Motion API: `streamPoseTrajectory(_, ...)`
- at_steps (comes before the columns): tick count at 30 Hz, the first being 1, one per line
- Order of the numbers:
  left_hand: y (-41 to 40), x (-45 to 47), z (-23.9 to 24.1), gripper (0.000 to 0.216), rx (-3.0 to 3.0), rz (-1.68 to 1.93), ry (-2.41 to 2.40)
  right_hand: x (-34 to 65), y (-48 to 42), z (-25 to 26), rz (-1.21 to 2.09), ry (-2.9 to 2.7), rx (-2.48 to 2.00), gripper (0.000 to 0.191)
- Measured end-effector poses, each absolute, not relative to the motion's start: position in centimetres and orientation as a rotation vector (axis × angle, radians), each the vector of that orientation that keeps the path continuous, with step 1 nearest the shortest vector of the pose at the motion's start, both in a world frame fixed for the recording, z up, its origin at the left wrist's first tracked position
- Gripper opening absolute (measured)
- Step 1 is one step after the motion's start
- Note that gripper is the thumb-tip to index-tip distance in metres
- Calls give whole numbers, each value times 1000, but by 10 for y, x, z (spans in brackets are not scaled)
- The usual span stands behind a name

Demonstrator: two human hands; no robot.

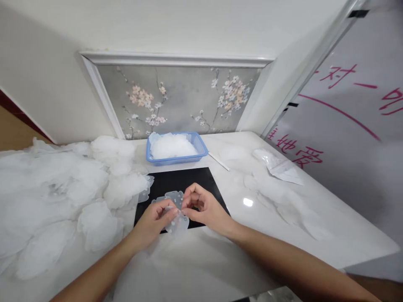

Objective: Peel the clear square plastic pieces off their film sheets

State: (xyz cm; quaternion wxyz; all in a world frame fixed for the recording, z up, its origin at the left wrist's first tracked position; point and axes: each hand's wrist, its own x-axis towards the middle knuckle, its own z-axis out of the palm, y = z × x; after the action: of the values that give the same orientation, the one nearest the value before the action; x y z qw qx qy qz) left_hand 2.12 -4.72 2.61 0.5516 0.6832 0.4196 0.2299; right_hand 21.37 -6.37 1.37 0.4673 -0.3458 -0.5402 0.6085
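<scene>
Both hands pinch a thin translucent sheet [177,225] with a wavy edge and small spots or holes, just above the near part of a black mat [185,179]. My left hand [154,221] grips it from the left, thumb against fingers. From the right, my right hand [209,208] pinches at the same place, its fingertips almost meeting the left ones. Behind the fingers, more translucent sheet [174,196] shows over the mat; I cannot tell whether it is the same piece. Exactly what lies between the right fingertips is too small to see.
Heaps of similar translucent sheets [63,176] cover the table's left side, some overlapping the mat's left edge. Beyond the mat stands a blue basket [179,160] filled with white translucent material. A thin white stick [219,161] and a clear plastic bag [277,165] lie to the right.
</scene>
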Motion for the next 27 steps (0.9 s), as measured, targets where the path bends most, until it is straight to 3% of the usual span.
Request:
streamPoseTrajectory(10,-50,24,32,35,1624,478,1056,212,-65,15,1727,-1211,-852,45)
streamPoseTrajectory(27,-52,19,29,40,1535,520,862,206,-70,20,1755,-1006,-765,46)
